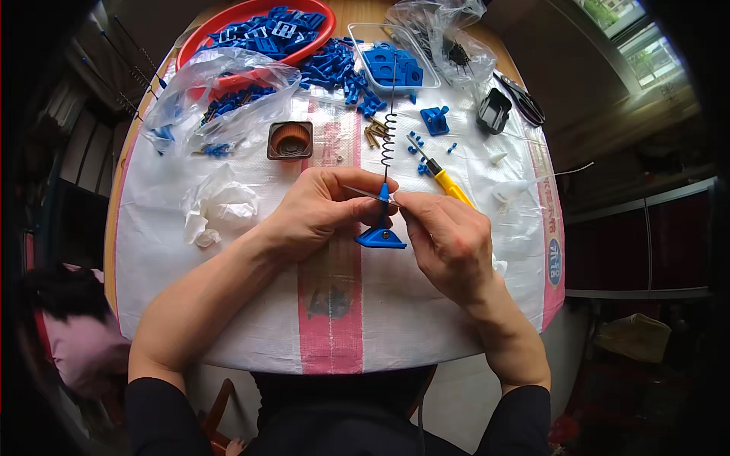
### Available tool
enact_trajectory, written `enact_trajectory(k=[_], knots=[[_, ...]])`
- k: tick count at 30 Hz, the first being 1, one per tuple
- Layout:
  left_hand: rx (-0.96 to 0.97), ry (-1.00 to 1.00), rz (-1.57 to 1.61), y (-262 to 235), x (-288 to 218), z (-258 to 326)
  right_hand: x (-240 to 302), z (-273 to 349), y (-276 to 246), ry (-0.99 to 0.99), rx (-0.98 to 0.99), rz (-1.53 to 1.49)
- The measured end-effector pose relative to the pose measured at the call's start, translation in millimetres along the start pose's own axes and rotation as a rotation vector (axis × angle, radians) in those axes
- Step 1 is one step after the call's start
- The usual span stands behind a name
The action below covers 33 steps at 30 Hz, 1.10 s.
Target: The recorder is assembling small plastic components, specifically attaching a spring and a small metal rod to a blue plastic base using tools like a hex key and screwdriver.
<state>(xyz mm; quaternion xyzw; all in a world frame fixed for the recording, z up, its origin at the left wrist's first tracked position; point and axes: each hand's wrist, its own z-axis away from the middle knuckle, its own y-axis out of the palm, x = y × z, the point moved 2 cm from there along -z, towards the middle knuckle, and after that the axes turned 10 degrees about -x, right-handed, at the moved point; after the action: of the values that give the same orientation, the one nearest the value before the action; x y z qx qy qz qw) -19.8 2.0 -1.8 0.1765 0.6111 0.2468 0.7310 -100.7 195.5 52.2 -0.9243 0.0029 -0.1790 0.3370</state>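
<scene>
My left hand [304,213] is closed, its thumb and fingers pinching the stem of a blue plastic base [380,239] with a brass-coloured piece in its side. From the stem a black wire with a coiled spring section [388,140] rises upright. My right hand [455,237] is closed at the stem's right side, fingertips pinched on a thin metal rod [365,194] that crosses the stem at a slant. Whether the rod passes through or in front of the stem I cannot tell. Just past my right hand lies a yellow-handled screwdriver [450,184].
Blue parts fill a red basin [331,34] and a clear tub [435,85], with a loose pile [331,64] between. Around lie a plastic bag [258,72], small brown container [290,140], brass pieces [372,135], blue bracket [435,120], black case [494,112], scissors [525,99] and crumpled tissue [219,204].
</scene>
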Motion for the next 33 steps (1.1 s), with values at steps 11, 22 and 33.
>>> enact_trajectory(k=[11, 22, 33], knots=[[-0.017, -0.008, 0.011, -0.3, -7.4, 0.9, 1.2, -2.6, -1.1, 0.009, -0.076, 0.019], [-0.018, -0.012, 0.012, -0.6, -3.6, -0.5, 2.3, -1.2, 2.6, 0.051, -0.032, -0.023], [-0.037, 0.031, -0.019, 4.9, -3.8, 1.0, 9.2, -6.1, -18.9, 0.271, -0.139, -0.05]])
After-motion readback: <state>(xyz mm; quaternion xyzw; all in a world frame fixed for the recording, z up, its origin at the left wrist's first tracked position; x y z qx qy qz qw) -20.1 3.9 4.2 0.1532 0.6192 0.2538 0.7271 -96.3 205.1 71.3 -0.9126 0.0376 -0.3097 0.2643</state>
